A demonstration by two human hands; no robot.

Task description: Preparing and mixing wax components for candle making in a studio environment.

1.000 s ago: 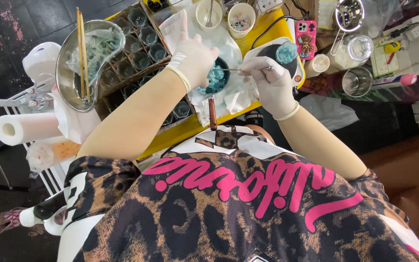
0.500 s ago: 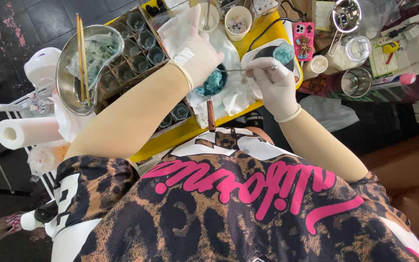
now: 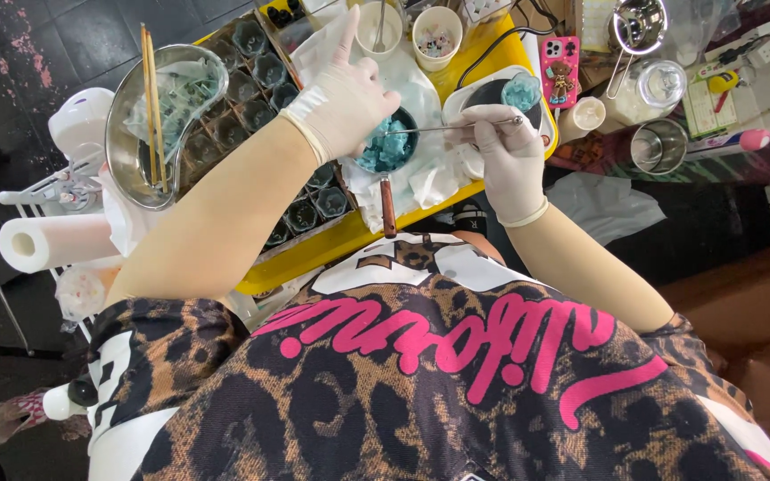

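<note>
Fingers of the gloved right hand (image 3: pixel 508 156) are pinched around a thin metal rod (image 3: pixel 456 127), whose tip reaches toward nine o'clock into the small dark pan of teal jelly lumps (image 3: pixel 387 147) with a brown wooden handle. Just beside it at ten o'clock, the gloved left hand (image 3: pixel 342 100) hovers over the pan's rim, fingers loosely spread, forefinger pointing up. On the yellow worktop (image 3: pixel 331 249), a steel bowl with wooden chopsticks (image 3: pixel 158 120) sits at nine o'clock, beside a tray of dark moulds (image 3: pixel 251 93).
</note>
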